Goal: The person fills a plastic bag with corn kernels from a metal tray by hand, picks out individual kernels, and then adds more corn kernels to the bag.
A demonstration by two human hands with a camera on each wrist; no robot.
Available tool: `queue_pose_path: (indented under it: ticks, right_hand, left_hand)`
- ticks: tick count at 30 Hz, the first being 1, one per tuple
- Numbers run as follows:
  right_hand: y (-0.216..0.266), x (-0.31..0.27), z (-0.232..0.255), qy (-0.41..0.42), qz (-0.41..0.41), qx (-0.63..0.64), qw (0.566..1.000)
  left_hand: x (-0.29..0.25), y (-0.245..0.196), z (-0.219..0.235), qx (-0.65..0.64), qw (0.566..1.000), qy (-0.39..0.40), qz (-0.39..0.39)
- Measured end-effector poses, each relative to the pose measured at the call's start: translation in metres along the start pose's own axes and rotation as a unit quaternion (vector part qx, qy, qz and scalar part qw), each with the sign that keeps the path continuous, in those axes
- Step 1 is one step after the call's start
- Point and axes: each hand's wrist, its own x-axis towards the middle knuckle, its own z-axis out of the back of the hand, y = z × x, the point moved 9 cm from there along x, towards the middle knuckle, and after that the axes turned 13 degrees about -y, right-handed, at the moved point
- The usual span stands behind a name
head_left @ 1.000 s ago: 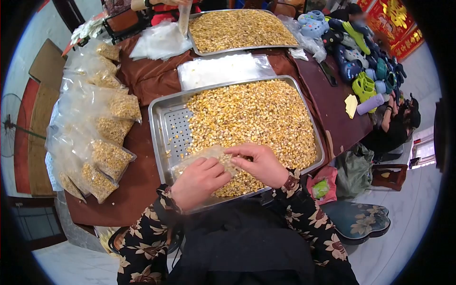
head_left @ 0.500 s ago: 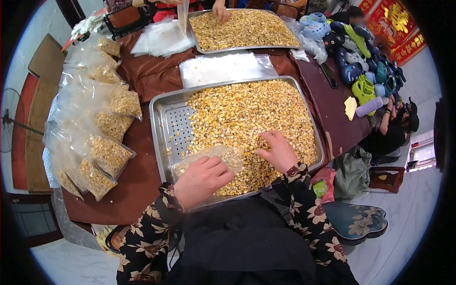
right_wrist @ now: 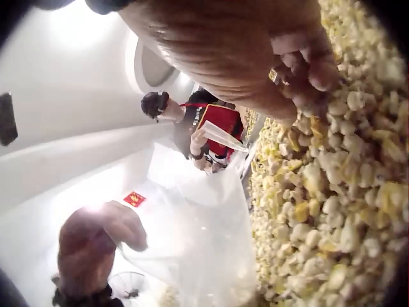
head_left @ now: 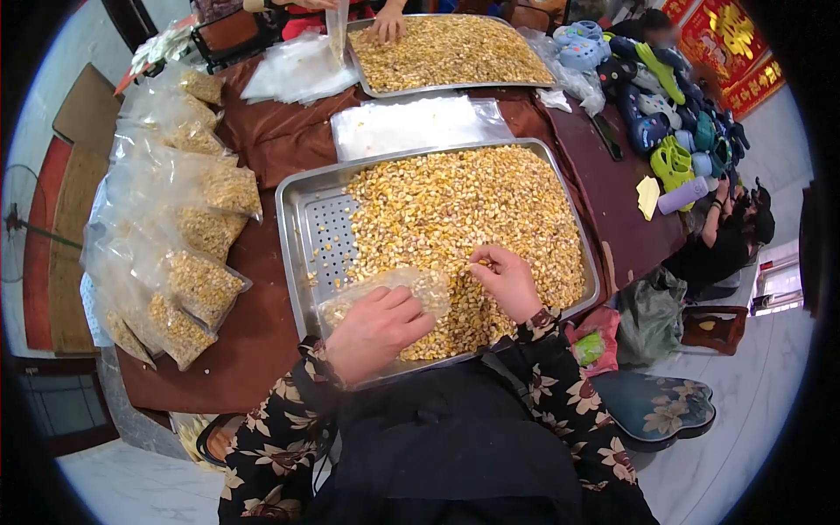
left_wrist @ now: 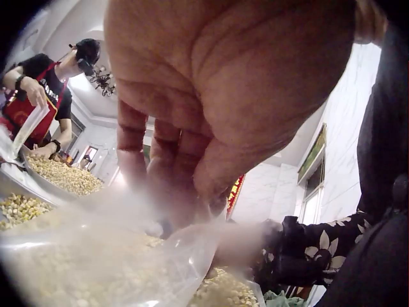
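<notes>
A clear plastic bag (head_left: 411,289) with some kernels in it lies along the near left part of the metal tray (head_left: 286,254). The left hand (head_left: 372,332) grips its near end; in the left wrist view the fingers of the left hand (left_wrist: 185,141) bend down onto the blurred bag (left_wrist: 115,256). Over the heaped corn kernels (head_left: 472,201), just right of the bag, is the right hand (head_left: 509,284). The right wrist view shows the right hand (right_wrist: 281,70) with curled fingers and thumb down at the kernels (right_wrist: 332,211); its fingertips are partly hidden.
Filled bags (head_left: 206,284) line the table's left side. Flat empty bags (head_left: 420,127) lie beyond the tray, before a second tray of kernels (head_left: 455,52) where another person's hand (head_left: 388,24) reaches in. Shoes (head_left: 672,162), a phone (head_left: 606,137) and a purple bottle (head_left: 682,195) are at right.
The right hand has left the bag, moved right over the kernels and drawn its fingers closer together. The left hand stays on the bag. Across the table, a hand has come into the far tray.
</notes>
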Motion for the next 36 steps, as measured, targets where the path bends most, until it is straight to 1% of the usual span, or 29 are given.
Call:
queue_pose_path:
  ticks: [1, 2, 4, 5, 6, 8, 10, 12, 13, 14, 15, 16, 17, 18, 20, 21, 22, 24, 25, 27, 28, 30, 31, 32, 34, 35, 36]
  right_hand:
    - [0.013, -0.002, 0.000, -0.008, 0.020, 0.065, 0.998]
    - [0.021, -0.004, 0.000, -0.009, 0.018, 0.065, 0.998]
    - [0.049, -0.013, -0.009, 0.057, 0.000, 0.083, 0.995]
    - [0.068, -0.018, -0.010, 0.044, 0.063, 0.058, 0.995]
    - [0.073, -0.021, -0.012, 0.043, 0.062, 0.058, 0.995]
    - [0.091, -0.034, -0.028, 0.124, 0.126, 0.047, 0.983]
    - [0.096, -0.036, -0.030, 0.140, 0.125, 0.048, 0.981]
    - [0.078, -0.027, -0.022, 0.114, 0.039, 0.054, 0.991]
    - [0.068, -0.020, -0.018, 0.102, 0.013, 0.057, 0.993]
    - [0.057, -0.014, -0.017, 0.103, 0.013, 0.056, 0.993]
    - [0.056, -0.006, -0.012, 0.068, 0.121, -0.036, 0.990]
    - [0.063, -0.005, -0.008, 0.031, 0.226, -0.127, 0.965]
    - [0.052, -0.005, -0.013, 0.068, 0.215, -0.193, 0.955]
    - [0.050, -0.005, -0.015, 0.066, 0.214, -0.193, 0.955]
    - [0.056, -0.015, -0.030, 0.085, 0.305, -0.251, 0.915]
    - [0.053, -0.018, -0.036, 0.104, 0.304, -0.269, 0.908]
    - [0.051, -0.020, -0.038, 0.103, 0.304, -0.268, 0.908]
    - [0.051, -0.022, -0.040, 0.067, 0.320, -0.283, 0.902]
    - [0.051, -0.022, -0.040, 0.068, 0.321, -0.282, 0.902]
    - [0.037, -0.013, -0.030, 0.062, 0.249, -0.282, 0.925]
    - [0.031, -0.012, -0.028, 0.062, 0.249, -0.282, 0.924]
    - [0.014, -0.004, -0.014, 0.015, 0.194, -0.209, 0.959]
    - [0.010, -0.003, -0.008, -0.002, 0.177, -0.193, 0.965]
    - [0.006, -0.001, -0.006, -0.003, 0.177, -0.194, 0.965]
    - [0.007, 0.004, 0.005, -0.040, 0.163, -0.079, 0.983]
    - [0.003, 0.005, 0.007, -0.038, 0.143, -0.091, 0.985]
    - [0.014, 0.003, 0.010, -0.039, 0.143, -0.091, 0.985]
  left_hand:
    - [0.001, 0.000, -0.001, -0.002, 1.000, 0.003, 0.003]
    - [0.001, 0.000, -0.001, -0.003, 1.000, 0.004, 0.001]
    - [0.003, 0.000, 0.000, -0.005, 1.000, 0.000, 0.006]
    - [0.003, 0.000, -0.001, -0.005, 1.000, 0.001, 0.005]
    - [0.002, 0.001, -0.002, -0.005, 1.000, -0.003, 0.003]
    - [0.002, 0.002, -0.002, -0.003, 1.000, -0.007, 0.001]
    - [0.000, 0.002, -0.001, -0.014, 1.000, -0.005, 0.002]
    - [-0.001, 0.003, -0.001, -0.008, 1.000, -0.003, 0.006]
    - [-0.001, 0.003, -0.001, -0.003, 1.000, -0.001, 0.008]
    - [-0.001, 0.003, -0.001, -0.004, 1.000, -0.002, 0.008]
    - [-0.001, 0.002, -0.002, -0.007, 1.000, 0.000, 0.007]
    - [0.000, 0.002, -0.003, -0.009, 1.000, 0.002, 0.004]
    - [0.001, 0.002, -0.003, -0.011, 1.000, 0.002, 0.002]
    - [0.001, 0.002, -0.003, -0.011, 1.000, -0.001, 0.001]
    - [0.003, 0.002, -0.002, -0.012, 1.000, -0.004, -0.001]
    - [0.003, 0.002, -0.002, -0.012, 1.000, -0.004, -0.001]
    - [0.003, 0.002, -0.002, -0.012, 1.000, -0.004, -0.001]
    - [0.001, 0.003, -0.002, -0.011, 1.000, -0.003, 0.001]
    - [0.000, 0.003, -0.002, -0.010, 1.000, -0.004, 0.003]
    - [0.000, 0.002, 0.000, -0.012, 1.000, -0.005, 0.005]
    - [0.000, 0.002, 0.000, -0.013, 1.000, -0.006, 0.006]
    - [0.000, 0.003, 0.000, -0.014, 1.000, -0.008, 0.006]
    - [0.000, 0.002, -0.001, -0.015, 1.000, -0.010, 0.006]
    - [0.000, 0.003, -0.002, -0.015, 1.000, -0.010, 0.005]
    - [0.001, 0.001, -0.002, -0.003, 1.000, -0.019, -0.012]
    - [0.001, 0.001, -0.002, -0.004, 1.000, -0.019, -0.013]
    - [0.001, 0.002, -0.003, -0.004, 1.000, -0.017, -0.012]
